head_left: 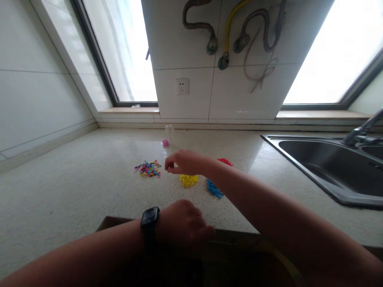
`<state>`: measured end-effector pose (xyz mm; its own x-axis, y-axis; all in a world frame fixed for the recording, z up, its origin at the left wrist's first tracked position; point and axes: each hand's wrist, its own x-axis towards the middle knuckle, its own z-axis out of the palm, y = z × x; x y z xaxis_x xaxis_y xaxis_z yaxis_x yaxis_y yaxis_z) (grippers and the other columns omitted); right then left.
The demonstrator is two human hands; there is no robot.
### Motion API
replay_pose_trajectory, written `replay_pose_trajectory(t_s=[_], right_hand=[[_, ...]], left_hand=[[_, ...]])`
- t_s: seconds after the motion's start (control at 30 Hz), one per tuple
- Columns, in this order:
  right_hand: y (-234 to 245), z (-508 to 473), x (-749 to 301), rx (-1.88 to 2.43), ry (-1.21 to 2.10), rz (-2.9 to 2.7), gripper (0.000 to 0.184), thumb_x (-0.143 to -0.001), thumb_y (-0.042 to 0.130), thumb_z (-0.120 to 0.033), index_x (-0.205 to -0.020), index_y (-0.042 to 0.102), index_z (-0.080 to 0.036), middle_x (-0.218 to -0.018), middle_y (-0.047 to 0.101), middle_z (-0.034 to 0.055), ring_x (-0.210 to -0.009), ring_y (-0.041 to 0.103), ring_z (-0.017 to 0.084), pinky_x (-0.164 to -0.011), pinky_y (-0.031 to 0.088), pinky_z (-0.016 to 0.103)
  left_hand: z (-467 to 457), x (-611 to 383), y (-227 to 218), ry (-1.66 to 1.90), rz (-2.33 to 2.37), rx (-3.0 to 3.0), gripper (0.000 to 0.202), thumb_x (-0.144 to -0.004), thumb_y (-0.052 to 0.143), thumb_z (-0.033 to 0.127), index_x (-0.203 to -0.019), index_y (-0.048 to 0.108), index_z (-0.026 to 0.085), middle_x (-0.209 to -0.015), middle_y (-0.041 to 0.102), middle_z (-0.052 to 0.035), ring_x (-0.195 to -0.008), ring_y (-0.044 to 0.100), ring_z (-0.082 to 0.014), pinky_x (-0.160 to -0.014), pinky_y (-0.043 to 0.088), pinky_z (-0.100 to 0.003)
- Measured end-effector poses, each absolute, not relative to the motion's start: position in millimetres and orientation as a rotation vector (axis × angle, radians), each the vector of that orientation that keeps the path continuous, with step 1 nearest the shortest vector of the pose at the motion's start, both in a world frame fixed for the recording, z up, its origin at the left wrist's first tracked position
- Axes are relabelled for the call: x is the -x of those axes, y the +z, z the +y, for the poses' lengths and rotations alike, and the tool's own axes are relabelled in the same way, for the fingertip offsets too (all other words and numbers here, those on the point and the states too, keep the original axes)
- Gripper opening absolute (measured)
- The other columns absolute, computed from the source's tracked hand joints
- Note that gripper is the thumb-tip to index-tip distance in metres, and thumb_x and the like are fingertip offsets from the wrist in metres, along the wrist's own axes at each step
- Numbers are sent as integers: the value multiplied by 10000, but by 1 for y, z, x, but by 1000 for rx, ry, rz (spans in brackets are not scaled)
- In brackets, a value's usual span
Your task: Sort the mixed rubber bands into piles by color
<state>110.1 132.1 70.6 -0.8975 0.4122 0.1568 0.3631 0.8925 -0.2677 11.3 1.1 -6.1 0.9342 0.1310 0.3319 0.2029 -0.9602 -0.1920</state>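
Observation:
My right hand [187,161] reaches over the counter, thumb and fingers pinched together just right of a pile of small multicoloured rubber bands [149,169]. Anything in the pinch is too small to make out. Below that hand lies a yellow pile of bands [189,181]. A blue pile [214,188] and a red pile [225,161] are partly covered by my right forearm. My left hand [184,223], a black watch [150,217] on its wrist, is curled closed at the counter's front edge. Its palm side is hidden.
Toward the back of the counter [74,191] stands a small clear bottle [169,132], with a pink cap [165,142] beside it. A steel sink [323,167] with a faucet [363,129] is at the right. The tiled wall holds a socket [182,86] and hoses [230,24].

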Motion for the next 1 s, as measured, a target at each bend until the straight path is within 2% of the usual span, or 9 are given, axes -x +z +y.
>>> replay_pose_trajectory(t_s=[0.17,0.4,0.67,1.0], right_hand=[[42,129,-72,714,210,-2956,213,-867,660,-343,-1024,729,-216,-975,746,55,-842,645,185,-617,355,270],[27,135,-63,871,58,-2908,336,-871,629,-489,-1014,718,-199,-988,747,108,-884,684,249,-652,431,298],[25,133,-63,957,46,-2864,294,-912,538,-393,-993,741,-196,-1006,749,123,-909,691,248,-710,459,303],[21,137,-69,988,151,-2784,276,-894,546,-366,-996,760,-224,-979,764,86,-862,684,218,-667,406,281]], left_hand=[[0,-11,-5,-460,-270,2851,168,-961,543,311,-849,555,187,-558,549,40,-504,547,-161,-424,298,-331],[1,-13,-7,-503,-248,2867,195,-950,557,314,-800,537,191,-542,544,36,-486,549,-153,-414,294,-326],[2,-12,-7,-507,-235,2858,203,-953,551,291,-780,533,187,-521,528,33,-477,540,-147,-417,273,-309],[0,-12,-5,-483,-247,2869,206,-968,525,303,-803,549,184,-555,550,33,-496,548,-159,-411,292,-336]])
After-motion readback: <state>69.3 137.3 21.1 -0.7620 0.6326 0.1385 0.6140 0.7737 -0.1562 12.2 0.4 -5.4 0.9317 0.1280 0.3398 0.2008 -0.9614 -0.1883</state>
